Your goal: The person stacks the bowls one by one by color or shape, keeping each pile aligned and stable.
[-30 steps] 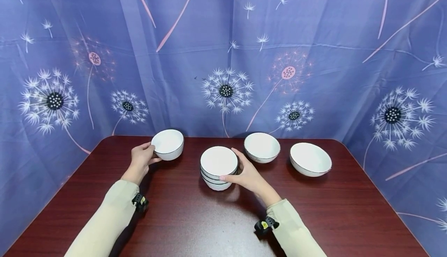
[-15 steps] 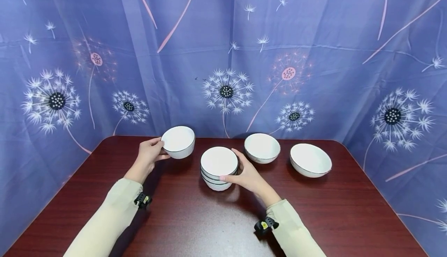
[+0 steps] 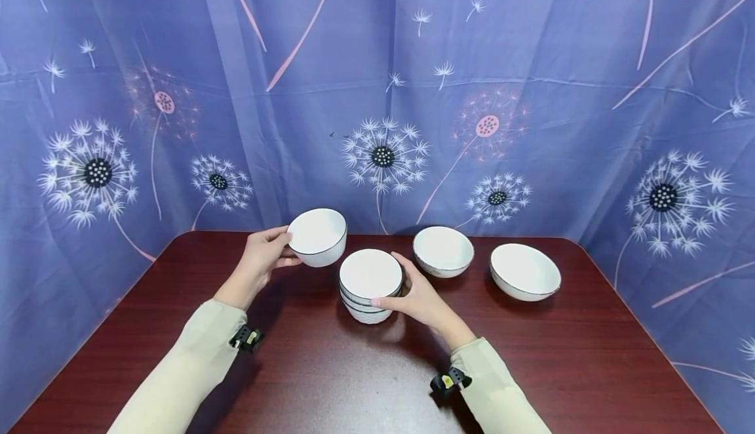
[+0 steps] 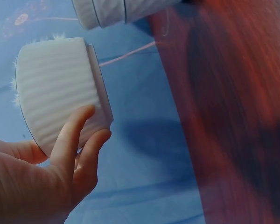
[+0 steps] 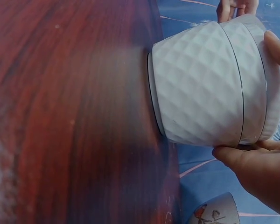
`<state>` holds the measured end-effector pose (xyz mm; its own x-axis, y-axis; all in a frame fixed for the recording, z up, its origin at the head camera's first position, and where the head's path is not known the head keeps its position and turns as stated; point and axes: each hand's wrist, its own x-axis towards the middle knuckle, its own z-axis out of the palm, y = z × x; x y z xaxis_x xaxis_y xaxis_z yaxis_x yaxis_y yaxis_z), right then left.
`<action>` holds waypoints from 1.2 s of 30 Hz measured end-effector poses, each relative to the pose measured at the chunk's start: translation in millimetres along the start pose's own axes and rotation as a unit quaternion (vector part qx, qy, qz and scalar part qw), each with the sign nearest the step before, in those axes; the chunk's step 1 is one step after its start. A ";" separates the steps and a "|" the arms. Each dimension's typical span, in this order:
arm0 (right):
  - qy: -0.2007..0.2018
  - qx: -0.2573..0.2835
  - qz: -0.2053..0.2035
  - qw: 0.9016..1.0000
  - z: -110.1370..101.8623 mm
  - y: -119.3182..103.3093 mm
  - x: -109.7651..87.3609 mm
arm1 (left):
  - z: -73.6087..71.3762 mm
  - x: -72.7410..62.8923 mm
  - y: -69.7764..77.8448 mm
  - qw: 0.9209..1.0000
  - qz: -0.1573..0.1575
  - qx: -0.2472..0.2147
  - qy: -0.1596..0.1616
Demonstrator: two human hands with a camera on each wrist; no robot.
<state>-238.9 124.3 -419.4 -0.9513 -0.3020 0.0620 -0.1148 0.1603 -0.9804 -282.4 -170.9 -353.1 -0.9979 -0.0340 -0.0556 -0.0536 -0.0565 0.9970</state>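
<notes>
My head feed comes in bright, with pale glare on the near part of the counter (image 3: 354, 388) and a soft shadow beside the left sleeve (image 3: 185, 365). Inside, the white bowls (image 3: 370, 273) wash out almost flat. Both wrist feeds reach me dimmer and softer, the wood smeared.

You hold a ribbed white bowl (image 3: 318, 237) mouth up above the tabletop (image 3: 318, 381), beside an upright, dark-rimmed white stack (image 3: 367, 284).

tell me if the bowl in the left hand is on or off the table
Off: in the left wrist view, blue curtain shows between the bowl and the table.
</notes>
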 end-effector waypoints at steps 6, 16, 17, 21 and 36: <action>-0.002 -0.001 -0.002 1.000 -0.3 -1.2 -0.6 | 7.9 -3.1 6.0 1.000 0.016 -0.004 -0.016; -0.004 -0.003 -0.002 1.000 -0.6 -0.2 0.3 | 25.2 -8.8 10.0 0.999 0.025 0.006 -0.039; -0.004 -0.002 -0.003 1.000 -0.4 -0.3 0.3 | 26.8 -9.0 9.9 0.999 0.026 0.005 -0.041; -0.003 -0.003 -0.006 1.000 0.0 -0.5 0.3 | 33.6 -9.7 9.0 0.998 0.032 0.000 -0.055; -0.010 -0.003 -0.014 1.000 -1.2 -0.6 0.9 | 56.9 -16.5 6.6 0.995 0.029 -0.002 -0.091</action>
<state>-240.0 125.1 -418.5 -0.9419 -0.3247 0.0864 -0.1435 0.1562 -0.9772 -268.4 -113.9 -342.4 -0.9894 0.1446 0.0131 0.0039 -0.0639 0.9980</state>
